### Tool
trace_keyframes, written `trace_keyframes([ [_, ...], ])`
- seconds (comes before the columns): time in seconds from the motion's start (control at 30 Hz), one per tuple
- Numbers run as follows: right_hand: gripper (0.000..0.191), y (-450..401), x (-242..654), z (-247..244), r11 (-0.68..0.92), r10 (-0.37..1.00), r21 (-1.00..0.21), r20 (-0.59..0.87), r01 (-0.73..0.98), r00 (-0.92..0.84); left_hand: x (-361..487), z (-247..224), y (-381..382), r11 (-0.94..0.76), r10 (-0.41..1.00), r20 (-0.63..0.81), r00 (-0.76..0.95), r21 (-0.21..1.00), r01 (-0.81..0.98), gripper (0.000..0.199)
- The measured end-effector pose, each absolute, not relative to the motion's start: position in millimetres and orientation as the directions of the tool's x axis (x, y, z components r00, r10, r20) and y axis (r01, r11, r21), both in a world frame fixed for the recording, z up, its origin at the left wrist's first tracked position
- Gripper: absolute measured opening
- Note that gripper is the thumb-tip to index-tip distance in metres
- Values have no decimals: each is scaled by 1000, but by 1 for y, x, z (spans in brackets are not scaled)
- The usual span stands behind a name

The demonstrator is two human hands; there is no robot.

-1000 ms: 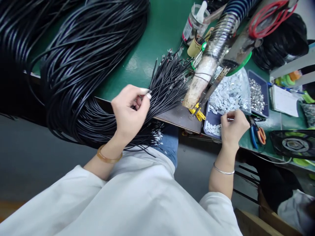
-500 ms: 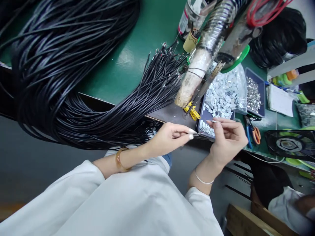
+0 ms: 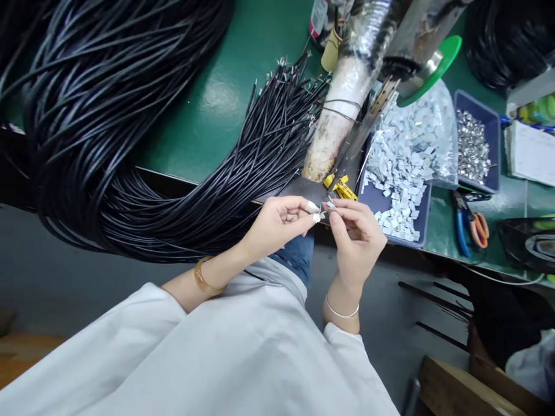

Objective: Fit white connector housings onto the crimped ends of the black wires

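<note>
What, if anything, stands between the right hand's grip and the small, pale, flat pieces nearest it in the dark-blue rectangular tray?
Only the rim of the dark-blue rectangular tray, beside the right hand; nothing visible covers the nearest pale pieces. The clear plastic bag lies farther back.

Wrapped hose: upper end cut off by top edge. Just below it, bits pinched in left hand and right hand, too tiny to identify. Left of it, cable bundle runs out of frame. Right of it, clear bag hides part of blue tray; farther right, black fan-like item cut off. Well below-right, white cloth blurred, cut off.
</note>
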State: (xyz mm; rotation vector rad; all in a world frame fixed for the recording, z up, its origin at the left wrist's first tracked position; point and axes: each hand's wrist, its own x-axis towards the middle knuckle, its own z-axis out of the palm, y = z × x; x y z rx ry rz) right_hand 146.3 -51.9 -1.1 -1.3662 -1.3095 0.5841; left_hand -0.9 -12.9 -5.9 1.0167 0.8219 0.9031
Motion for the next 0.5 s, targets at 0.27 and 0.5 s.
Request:
trace_keyframes([
  [0.27, 6, -52, 147, -4, 178, 906, -930, 283, 323, 315, -1, -7, -21, -131, 950, 132, 282, 991, -20, 10],
  [0.5, 5, -50, 151, -2, 189, 936, -933, 265, 307, 231, -7, -2, -15, 209, 828, -33, 560, 945, -253, 35],
])
